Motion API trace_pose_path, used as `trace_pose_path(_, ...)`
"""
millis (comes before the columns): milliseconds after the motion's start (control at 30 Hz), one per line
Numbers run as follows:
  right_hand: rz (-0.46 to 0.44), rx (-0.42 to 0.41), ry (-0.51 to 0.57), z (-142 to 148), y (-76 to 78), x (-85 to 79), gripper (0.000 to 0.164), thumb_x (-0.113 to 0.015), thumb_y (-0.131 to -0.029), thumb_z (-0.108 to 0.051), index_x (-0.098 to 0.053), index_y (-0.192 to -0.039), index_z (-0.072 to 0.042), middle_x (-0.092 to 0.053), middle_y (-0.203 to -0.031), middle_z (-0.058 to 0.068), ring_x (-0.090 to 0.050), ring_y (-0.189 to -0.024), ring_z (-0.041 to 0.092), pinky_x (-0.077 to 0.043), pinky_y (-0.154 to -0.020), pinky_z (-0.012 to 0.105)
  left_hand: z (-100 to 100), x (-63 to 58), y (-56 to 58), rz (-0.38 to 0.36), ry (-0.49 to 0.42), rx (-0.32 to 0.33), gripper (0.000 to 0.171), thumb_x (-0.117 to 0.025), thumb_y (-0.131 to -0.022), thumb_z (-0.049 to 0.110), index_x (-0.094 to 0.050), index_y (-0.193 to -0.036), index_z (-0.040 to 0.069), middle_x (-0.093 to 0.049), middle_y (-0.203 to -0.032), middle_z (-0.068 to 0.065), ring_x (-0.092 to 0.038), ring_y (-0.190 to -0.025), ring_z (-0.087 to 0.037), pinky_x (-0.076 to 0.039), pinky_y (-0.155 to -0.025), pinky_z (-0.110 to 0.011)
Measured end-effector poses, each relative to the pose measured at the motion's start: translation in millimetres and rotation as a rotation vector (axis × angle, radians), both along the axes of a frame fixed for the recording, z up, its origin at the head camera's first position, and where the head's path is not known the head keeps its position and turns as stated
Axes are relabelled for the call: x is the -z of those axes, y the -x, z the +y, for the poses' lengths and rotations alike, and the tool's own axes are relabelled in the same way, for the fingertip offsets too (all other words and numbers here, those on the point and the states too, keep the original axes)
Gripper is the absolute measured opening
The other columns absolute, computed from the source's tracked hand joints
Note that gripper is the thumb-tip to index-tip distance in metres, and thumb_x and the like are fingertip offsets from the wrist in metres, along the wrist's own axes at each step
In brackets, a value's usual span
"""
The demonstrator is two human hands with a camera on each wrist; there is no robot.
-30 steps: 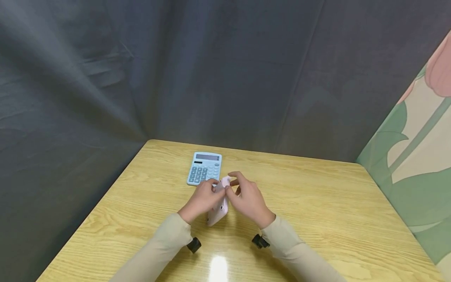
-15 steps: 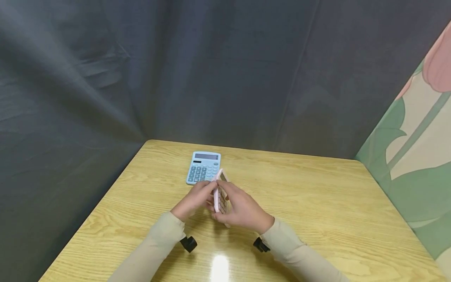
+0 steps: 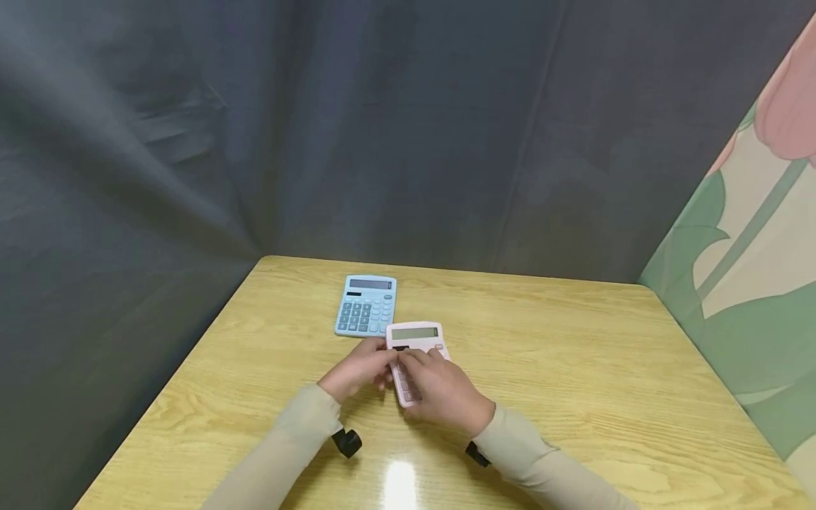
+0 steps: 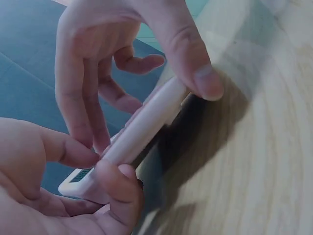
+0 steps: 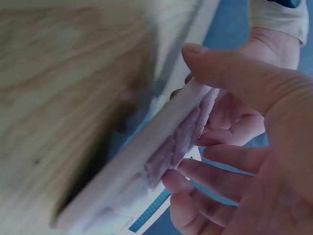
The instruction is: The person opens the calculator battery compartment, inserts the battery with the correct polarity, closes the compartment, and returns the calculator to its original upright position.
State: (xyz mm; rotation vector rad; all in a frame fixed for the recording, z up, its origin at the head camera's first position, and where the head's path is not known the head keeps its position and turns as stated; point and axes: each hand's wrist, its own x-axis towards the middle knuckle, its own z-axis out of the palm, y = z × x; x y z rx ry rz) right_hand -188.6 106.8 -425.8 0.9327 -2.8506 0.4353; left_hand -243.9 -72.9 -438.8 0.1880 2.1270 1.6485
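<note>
A pink calculator [image 3: 416, 333] is held face up between both hands, its lit display toward the far side. The left hand [image 3: 358, 371] pinches its left edge between thumb and fingers. Over the keys lies the right hand [image 3: 448, 394], its fingertips on the face and its thumb at the near end; it covers most of the keypad. From the left wrist view, the calculator [image 4: 146, 120] is tilted, with part of it raised off the wood and a dark shadow beneath.
Just beyond the hands a light blue calculator [image 3: 363, 306] lies face up on the wooden table [image 3: 561, 354]. A dark curtain [image 3: 395, 142] hangs behind and to the left. At the right stands a flower-patterned panel [image 3: 758, 283].
The pink calculator, first on edge with its back showing, has turned until its keys and display face up. Both hands have shifted their hold on it. The blue calculator has stayed put.
</note>
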Motion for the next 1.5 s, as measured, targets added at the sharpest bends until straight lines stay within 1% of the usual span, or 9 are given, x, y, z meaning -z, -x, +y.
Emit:
trace_pose_path(200,0.053,-0.025,-0.067,0.2,0.8,9.3,0.080,-0.090,-0.068,-0.033,-0.057,-0.134,-0.002,-0.060,-0.132,0.011,-0.053,-0.096,0.021,-0.052,-0.081,0.032,2.5,8.5,-0.4,0.027,0.015,-0.005,0.033,-0.050,-0.093,0.005,-0.061,-0.122,-0.008,-0.060,-0.077,-0.007,-0.051,-0.057,-0.011,-0.044,-0.046,-0.020)
trace_pose_path(433,0.053,-0.073,-0.099,4.3,2.6,8.6,0.064,-0.089,-0.068,-0.017,-0.064,-0.124,-0.003,-0.060,-0.128,0.013,-0.053,-0.095,0.024,-0.052,-0.079,0.035,7.2,6.7,3.3,0.072,0.074,-0.035,0.024,-0.048,-0.091,0.003,-0.066,-0.103,-0.008,-0.053,-0.062,-0.003,-0.045,-0.048,-0.010,-0.040,-0.043,-0.021)
trace_pose_path(533,0.058,-0.081,-0.106,5.8,5.3,8.2,0.054,-0.087,-0.068,-0.014,-0.067,-0.117,-0.005,-0.062,-0.121,0.011,-0.052,-0.090,0.023,-0.050,-0.075,0.033,7.5,6.5,4.6,0.077,0.098,-0.058,0.024,-0.048,-0.092,0.004,-0.067,-0.099,-0.008,-0.053,-0.063,-0.004,-0.047,-0.049,-0.011,-0.042,-0.044,-0.021)
trace_pose_path(633,0.083,-0.062,-0.086,6.8,9.9,7.9,0.046,-0.087,-0.068,-0.016,-0.069,-0.108,-0.006,-0.063,-0.113,0.009,-0.052,-0.084,0.022,-0.049,-0.070,0.033,7.6,6.4,5.1,0.074,0.100,-0.051,0.025,-0.050,-0.094,0.006,-0.068,-0.103,-0.008,-0.059,-0.075,-0.007,-0.051,-0.055,-0.012,-0.045,-0.047,-0.022)
trace_pose_path(767,0.086,-0.032,-0.066,9.9,22.9,7.1,0.045,-0.091,-0.068,-0.019,-0.070,-0.105,-0.004,-0.064,-0.111,0.011,-0.053,-0.083,0.025,-0.050,-0.069,0.036,8.8,4.3,4.3,0.078,0.097,-0.007,0.030,-0.052,-0.095,0.009,-0.066,-0.116,-0.008,-0.064,-0.090,-0.013,-0.056,-0.060,-0.014,-0.049,-0.050,-0.024)
trace_pose_path(900,0.046,0.006,-0.075,12.2,42.2,7.1,0.048,-0.091,-0.068,-0.017,-0.070,-0.108,-0.002,-0.064,-0.112,0.014,-0.055,-0.085,0.028,-0.052,-0.074,0.039,9.0,-0.2,0.7,0.093,0.120,0.027,0.044,-0.053,-0.097,0.011,-0.053,-0.134,-0.013,-0.064,-0.102,-0.018,-0.060,-0.067,-0.018,-0.052,-0.054,-0.027)
trace_pose_path(1000,0.016,0.047,-0.085,12.7,55.4,7.4,0.047,-0.091,-0.069,-0.016,-0.070,-0.109,-0.001,-0.064,-0.116,0.015,-0.056,-0.090,0.031,-0.053,-0.078,0.042,7.9,-2.6,-2.9,0.101,0.146,0.038,0.052,-0.055,-0.097,0.012,-0.044,-0.141,-0.014,-0.064,-0.109,-0.019,-0.063,-0.073,-0.021,-0.054,-0.056,-0.030)
trace_pose_path(1267,-0.043,0.110,-0.120,11.0,79.0,5.1,0.039,-0.088,-0.073,-0.013,-0.071,-0.107,-0.004,-0.063,-0.118,0.015,-0.055,-0.093,0.032,-0.053,-0.080,0.043,2.1,-4.2,-11.3,0.148,0.230,0.103,0.051,-0.056,-0.099,0.016,-0.045,-0.143,-0.007,-0.062,-0.101,-0.012,-0.061,-0.070,-0.022,-0.053,-0.055,-0.032)
trace_pose_path(1500,-0.068,0.154,-0.113,9.1,96.9,7.5,0.044,-0.087,-0.075,-0.014,-0.071,-0.115,-0.004,-0.061,-0.128,0.017,-0.056,-0.102,0.034,-0.053,-0.087,0.044,-6.5,-8.2,-17.2,0.197,0.278,0.128,0.051,-0.057,-0.099,0.018,-0.046,-0.143,-0.005,-0.060,-0.106,-0.013,-0.062,-0.072,-0.022,-0.053,-0.056,-0.032)
